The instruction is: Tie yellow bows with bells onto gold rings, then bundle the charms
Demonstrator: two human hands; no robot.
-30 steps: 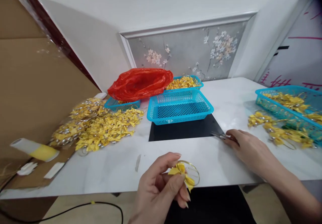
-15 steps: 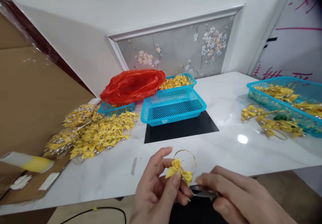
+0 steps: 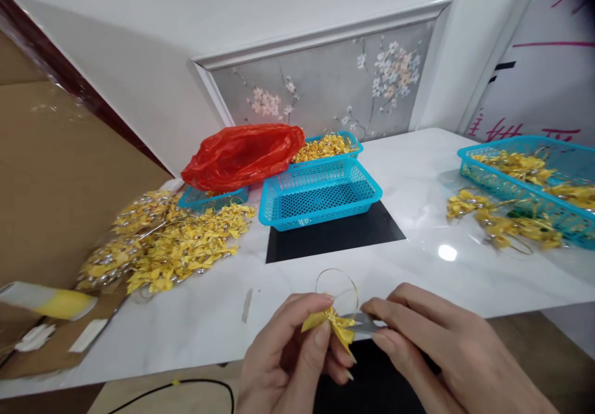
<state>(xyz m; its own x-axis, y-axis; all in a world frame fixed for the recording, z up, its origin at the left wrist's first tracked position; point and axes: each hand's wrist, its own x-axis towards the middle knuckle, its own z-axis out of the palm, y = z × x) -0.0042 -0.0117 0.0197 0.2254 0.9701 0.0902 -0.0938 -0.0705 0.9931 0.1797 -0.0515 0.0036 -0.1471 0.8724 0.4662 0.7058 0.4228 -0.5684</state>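
- Now the left hand (image 3: 288, 358) is pinching a small yellow ribbon bow (image 3: 331, 326) between thumb and forefinger, closed firmly on its knot, just off the near table edge at about 6 o'clock of the view.
- Half a second ago the right hand (image 3: 432, 346) was lower, under the bow, with the small metal tool (image 3: 365, 322); now it is raised and the tool's tip is touching the bow's right wing. One second ago this hand was far away at 3 o'clock, picking the tool from the table (image 3: 418, 215).
- I judge this means the work on the bow is beginning: the tool is already at the bow.
- The right fingers are closed around the tool; whether its blades are open I cannot tell.
- The bow's long axis is lying nearly left to right, from 9 to 4 o'clock, right wing dipping a little.
- The thin wire ring (image 3: 337, 287) is standing up from the knot toward 12 o'clock.
- Farther out, an empty blue basket (image 3: 320, 197) is sitting at 12 o'clock, a heap of yellow bows (image 3: 171, 246) at 10 o'clock, and another basket with bows (image 3: 530, 178) at 2 o'clock.
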